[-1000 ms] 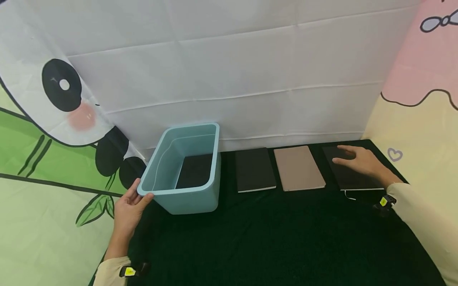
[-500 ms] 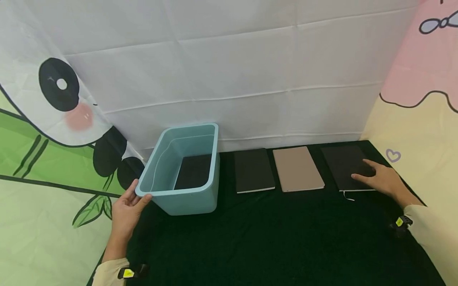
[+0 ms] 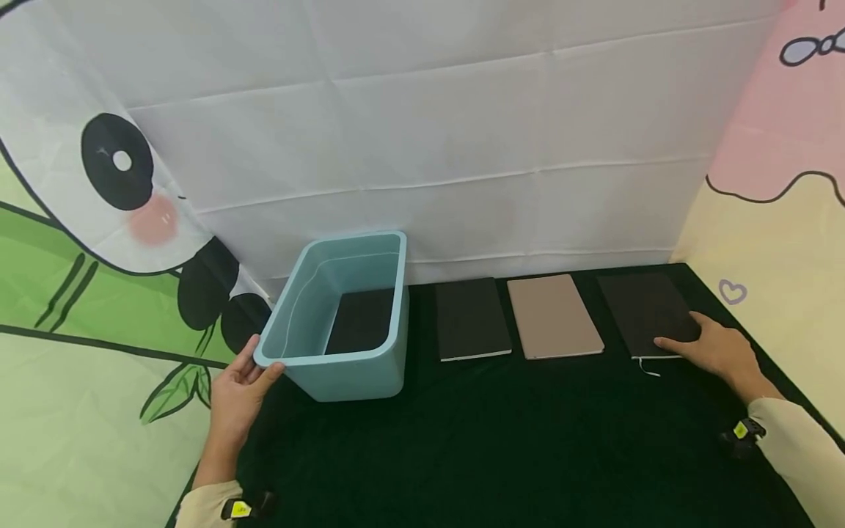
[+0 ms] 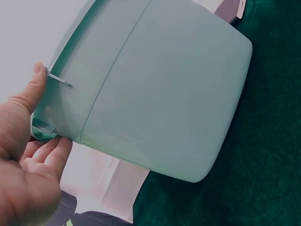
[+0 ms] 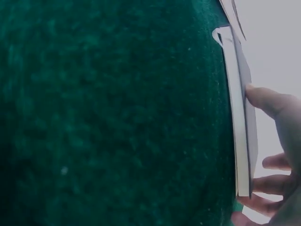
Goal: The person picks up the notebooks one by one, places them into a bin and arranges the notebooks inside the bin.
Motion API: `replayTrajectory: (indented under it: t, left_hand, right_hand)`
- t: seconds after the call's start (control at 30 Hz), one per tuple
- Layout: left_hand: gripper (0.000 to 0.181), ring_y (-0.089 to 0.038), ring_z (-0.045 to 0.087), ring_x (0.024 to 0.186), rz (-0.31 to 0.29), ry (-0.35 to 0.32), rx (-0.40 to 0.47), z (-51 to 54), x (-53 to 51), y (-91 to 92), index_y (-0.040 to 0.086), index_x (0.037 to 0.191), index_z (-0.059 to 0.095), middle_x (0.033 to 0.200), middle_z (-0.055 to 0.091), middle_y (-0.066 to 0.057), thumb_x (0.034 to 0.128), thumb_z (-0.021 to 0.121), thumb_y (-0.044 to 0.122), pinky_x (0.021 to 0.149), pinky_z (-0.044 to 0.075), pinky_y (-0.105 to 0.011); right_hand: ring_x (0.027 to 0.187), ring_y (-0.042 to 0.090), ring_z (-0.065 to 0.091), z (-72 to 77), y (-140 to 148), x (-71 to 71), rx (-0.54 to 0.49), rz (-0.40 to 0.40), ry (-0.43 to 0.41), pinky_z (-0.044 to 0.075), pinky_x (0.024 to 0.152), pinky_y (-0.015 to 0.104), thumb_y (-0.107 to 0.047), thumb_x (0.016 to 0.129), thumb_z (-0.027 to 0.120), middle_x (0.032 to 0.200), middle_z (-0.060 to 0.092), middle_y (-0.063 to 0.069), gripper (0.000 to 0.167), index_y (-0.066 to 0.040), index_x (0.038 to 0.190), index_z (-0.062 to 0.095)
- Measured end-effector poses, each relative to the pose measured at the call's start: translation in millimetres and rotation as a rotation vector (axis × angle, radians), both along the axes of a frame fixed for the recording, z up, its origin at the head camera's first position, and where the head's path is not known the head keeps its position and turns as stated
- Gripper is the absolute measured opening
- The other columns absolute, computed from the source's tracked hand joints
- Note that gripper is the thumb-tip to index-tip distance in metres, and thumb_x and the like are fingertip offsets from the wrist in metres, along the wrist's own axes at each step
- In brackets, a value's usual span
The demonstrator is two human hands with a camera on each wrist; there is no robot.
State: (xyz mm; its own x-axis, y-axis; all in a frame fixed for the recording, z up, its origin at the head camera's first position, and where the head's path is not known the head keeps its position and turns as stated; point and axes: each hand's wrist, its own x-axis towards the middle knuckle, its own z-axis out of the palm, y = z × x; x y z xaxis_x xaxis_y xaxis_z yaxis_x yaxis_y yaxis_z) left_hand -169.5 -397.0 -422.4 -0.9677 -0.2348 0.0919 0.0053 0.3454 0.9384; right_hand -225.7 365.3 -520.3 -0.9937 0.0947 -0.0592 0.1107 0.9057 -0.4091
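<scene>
My left hand (image 3: pixel 232 400) grips the near left corner of the light blue plastic bin (image 3: pixel 356 380), thumb and fingers on its rim. The left wrist view shows that hand (image 4: pixel 28 165) at the edge of the bin (image 4: pixel 164 84). A flat black object (image 3: pixel 363 319) lies inside on the bin's floor. On the far right my right hand (image 3: pixel 726 359) holds the near right corner of a black notebook (image 3: pixel 640 308) with a white ribbon. In the right wrist view, its thumb (image 5: pixel 268 100) presses the cover while the fingers sit along the edge of the notebook (image 5: pixel 237 117).
Another black notebook (image 3: pixel 472 319) and a pinkish-beige notebook (image 3: pixel 554 315) lie in a row between the bin and the right-hand notebook. Dark green cloth (image 3: pixel 462 455) covers the table. A white fabric backdrop (image 3: pixel 422 147) stands behind, with printed cloth at both sides.
My right hand has moved from above the right black notebook back toward its near right corner and come down onto it. My left hand has stayed on the bin's rim.
</scene>
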Motion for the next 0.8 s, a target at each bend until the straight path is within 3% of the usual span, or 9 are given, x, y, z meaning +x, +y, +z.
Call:
replayTrajectory:
  t: [0.27, 0.5, 0.63, 0.8]
  left_hand:
    - [0.076, -0.036, 0.037, 0.146, 0.002, 0.019, 0.024, -0.3, -0.6, 2.5, 0.017, 0.162, 0.030, 0.165, 0.031, -0.013, 0.0977, 0.071, 0.021, 0.092, 0.045, -0.010]
    - [0.077, -0.035, 0.036, 0.147, -0.001, 0.017, 0.034, -1.5, -0.1, 1.1, 0.017, 0.162, 0.029, 0.166, 0.029, -0.013, 0.0974, 0.071, 0.023, 0.094, 0.045, -0.011]
    - [0.077, -0.033, 0.037, 0.146, 0.014, 0.011, 0.033, -4.6, 1.6, -0.5, 0.017, 0.162, 0.030, 0.166, 0.029, -0.013, 0.0971, 0.072, 0.024, 0.093, 0.045, -0.010]
    - [0.076, -0.033, 0.039, 0.145, 0.019, 0.020, 0.020, -6.8, 2.4, -1.7, 0.017, 0.161, 0.032, 0.165, 0.030, -0.014, 0.0970, 0.072, 0.025, 0.093, 0.046, -0.011]
  right_hand:
    - [0.119, 0.070, 0.038, 6.6, -1.2, -0.5, -0.037, -0.026, 0.023, 0.036, 0.098, 0.079, -0.063, 0.090, 0.068, 0.139, 0.030, 0.054, 0.106, 0.021, 0.144, 0.032]
    - [0.116, 0.067, 0.042, 16.2, 3.8, -1.7, -0.108, -0.049, 0.003, 0.042, 0.094, 0.076, -0.054, 0.089, 0.074, 0.137, 0.034, 0.053, 0.093, 0.018, 0.138, 0.042]
    - [0.115, 0.066, 0.046, 18.5, 10.2, -4.8, -0.198, -0.075, -0.053, 0.047, 0.091, 0.071, -0.049, 0.088, 0.077, 0.137, 0.036, 0.052, 0.098, 0.016, 0.146, 0.033]
    - [0.125, 0.069, 0.037, 25.1, 16.1, -7.9, -0.336, -0.124, -0.157, 0.044, 0.100, 0.071, -0.046, 0.088, 0.078, 0.145, 0.026, 0.051, 0.106, 0.014, 0.153, 0.020]
